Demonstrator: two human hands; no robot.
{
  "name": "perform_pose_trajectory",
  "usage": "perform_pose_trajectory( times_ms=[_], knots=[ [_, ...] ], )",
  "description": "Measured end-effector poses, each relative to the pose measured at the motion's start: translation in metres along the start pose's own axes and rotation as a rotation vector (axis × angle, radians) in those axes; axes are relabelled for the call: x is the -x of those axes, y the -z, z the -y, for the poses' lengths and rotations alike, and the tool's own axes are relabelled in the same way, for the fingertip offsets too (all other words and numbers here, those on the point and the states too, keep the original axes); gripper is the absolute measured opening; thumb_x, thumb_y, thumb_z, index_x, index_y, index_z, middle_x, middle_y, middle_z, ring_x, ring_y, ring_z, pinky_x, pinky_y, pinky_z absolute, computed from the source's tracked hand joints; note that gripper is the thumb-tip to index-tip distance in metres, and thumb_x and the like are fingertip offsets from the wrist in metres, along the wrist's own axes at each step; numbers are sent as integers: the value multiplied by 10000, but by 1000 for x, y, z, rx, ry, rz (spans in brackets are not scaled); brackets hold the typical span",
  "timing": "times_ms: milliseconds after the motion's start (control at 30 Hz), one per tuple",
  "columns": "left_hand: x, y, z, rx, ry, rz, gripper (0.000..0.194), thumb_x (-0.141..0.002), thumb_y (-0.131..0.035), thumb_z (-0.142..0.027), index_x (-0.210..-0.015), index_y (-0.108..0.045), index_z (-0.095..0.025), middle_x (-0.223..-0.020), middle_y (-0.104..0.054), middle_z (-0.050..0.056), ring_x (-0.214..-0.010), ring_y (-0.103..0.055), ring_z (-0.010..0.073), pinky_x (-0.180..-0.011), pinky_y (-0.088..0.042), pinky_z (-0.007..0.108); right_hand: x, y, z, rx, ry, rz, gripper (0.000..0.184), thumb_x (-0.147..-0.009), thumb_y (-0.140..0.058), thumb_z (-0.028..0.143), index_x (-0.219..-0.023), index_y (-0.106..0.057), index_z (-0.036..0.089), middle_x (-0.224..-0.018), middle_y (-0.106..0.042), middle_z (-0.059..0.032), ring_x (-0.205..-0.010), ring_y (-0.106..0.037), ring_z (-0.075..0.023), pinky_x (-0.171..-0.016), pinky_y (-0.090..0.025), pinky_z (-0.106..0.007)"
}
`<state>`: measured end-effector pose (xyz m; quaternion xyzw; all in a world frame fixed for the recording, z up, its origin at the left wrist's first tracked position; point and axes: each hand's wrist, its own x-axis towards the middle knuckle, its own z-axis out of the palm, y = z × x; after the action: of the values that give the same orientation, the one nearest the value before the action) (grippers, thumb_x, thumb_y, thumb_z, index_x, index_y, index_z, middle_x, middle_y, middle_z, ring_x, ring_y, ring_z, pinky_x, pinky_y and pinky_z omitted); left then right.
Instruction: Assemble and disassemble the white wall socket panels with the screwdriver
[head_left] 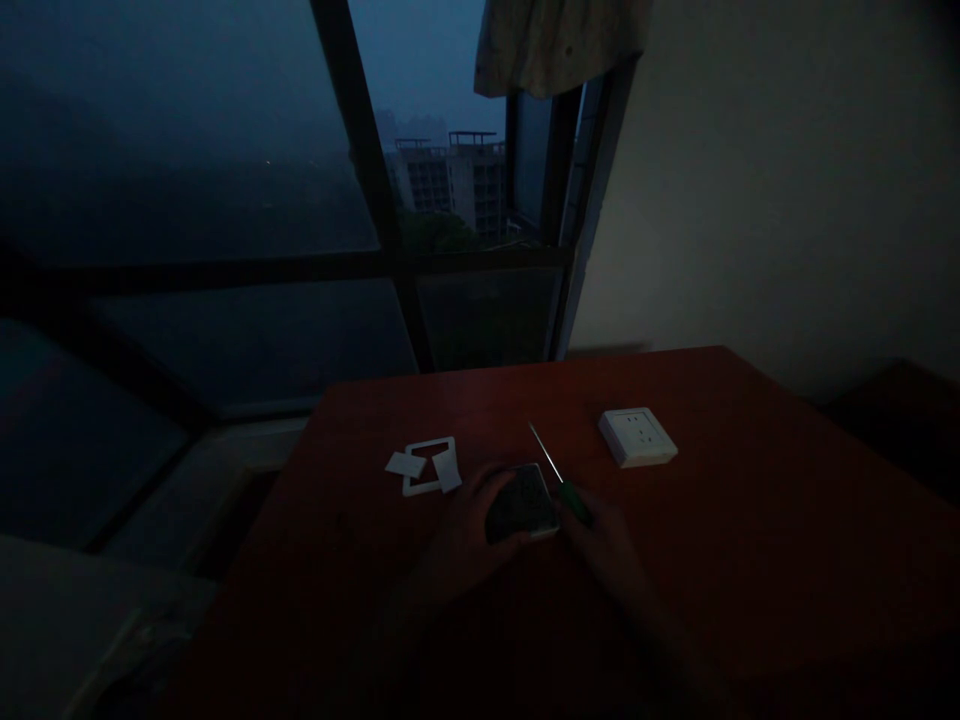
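The room is very dim. My left hand (465, 535) curls around a dark square module (523, 503), probably the inner body of a wall switch or socket, just above the red table (750, 560). My right hand (604, 545) touches the module's right edge and grips a green-handled screwdriver (559, 478); its thin shaft points up and to the left, away from me. A white square frame (427, 465) with two small white covers lies just left of my hands. A complete white wall socket (637, 436) rests to the right, beyond the screwdriver's tip.
The table stands against a large dark-framed window (375, 200) with buildings outside at dusk. A pale wall (787, 200) rises at the right and a curtain (559, 45) hangs at the top. A dim light surface lies at lower left (90, 620).
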<state>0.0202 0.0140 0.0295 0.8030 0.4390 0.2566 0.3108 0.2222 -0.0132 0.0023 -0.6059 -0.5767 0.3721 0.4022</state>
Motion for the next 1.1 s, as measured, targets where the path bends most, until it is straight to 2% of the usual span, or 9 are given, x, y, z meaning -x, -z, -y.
perform_pose_trajectory(
  times_ms=[133, 233, 367, 467, 533, 633, 767, 867, 1100],
  knots=[
    [4, 7, -4, -75, -15, -49, 676, -728, -698, -278, -1333, -395, -280, -1431, -335, 61, -1285, -362, 270, -1058, -343, 441, 2, 3, -1, -17, -38, 15, 307, -831, -481, 430, -872, -629, 164, -798, -670, -42, -725, -599, -191, -641, -455, -251],
    [17, 22, -1, -197, -3, -140, 546, -783, -629, -259, -1293, -435, -273, -1380, -395, 60, -1263, -390, 259, -1041, -365, 440, 3, 5, 0, -37, -58, 29, 338, -841, -467, 457, -901, -631, 167, -808, -673, -40, -730, -601, -192, -636, -456, -254],
    [47, 49, 22, -390, 102, -211, 433, -836, -550, -293, -1261, -475, -261, -1309, -479, 70, -1215, -450, 277, -999, -403, 470, 3, 6, 0, -31, -72, 19, 374, -835, -464, 503, -864, -639, 173, -770, -672, -31, -712, -603, -193, -631, -457, -257],
    [64, 60, 37, -462, 185, -277, 400, -830, -553, -345, -1213, -521, -235, -1265, -528, 81, -1164, -501, 293, -965, -433, 484, 2, 5, 0, -29, -72, 20, 406, -814, -479, 535, -905, -647, 176, -801, -687, -37, -734, -615, -204, -641, -463, -260],
    [66, 57, 37, -442, 186, -280, 395, -824, -556, -348, -1201, -533, -229, -1255, -541, 79, -1159, -509, 288, -965, -439, 470, 1, 5, 0, -27, -71, 22, 423, -808, -484, 545, -930, -647, 175, -828, -693, -46, -760, -621, -211, -656, -467, -263],
    [58, 41, 22, -321, 147, -202, 432, -822, -559, -324, -1243, -510, -242, -1294, -514, 74, -1182, -497, 275, -977, -439, 438, 1, 4, 1, 2, -80, 0, 416, -805, -491, 543, -884, -647, 166, -804, -689, -48, -744, -620, -209, -656, -470, -265],
    [41, 15, 3, -116, 123, -99, 598, -816, -588, -328, -1366, -366, -252, -1427, -361, 86, -1270, -403, 273, -1017, -405, 424, 1, 5, 3, 39, -72, 9, 392, -799, -518, 516, -890, -646, 158, -812, -694, -52, -737, -628, -215, -653, -479, -279],
    [32, 3, 5, -6, 119, -78, 690, -809, -607, -327, -1409, -274, -262, -1479, -272, 86, -1320, -328, 279, -1052, -355, 451, 2, 5, 5, 34, -56, 14, 370, -779, -556, 495, -921, -651, 167, -850, -708, -51, -765, -643, -229, -669, -490, -293],
    [24, -2, 17, 58, 151, -48, 718, -774, -653, -310, -1398, -306, -236, -1458, -329, 105, -1324, -325, 280, -1076, -300, 476, 2, 4, 3, 53, -53, 31, 377, -731, -626, 436, -1002, -647, 176, -932, -713, -54, -831, -653, -245, -724, -503, -312]
  ],
)
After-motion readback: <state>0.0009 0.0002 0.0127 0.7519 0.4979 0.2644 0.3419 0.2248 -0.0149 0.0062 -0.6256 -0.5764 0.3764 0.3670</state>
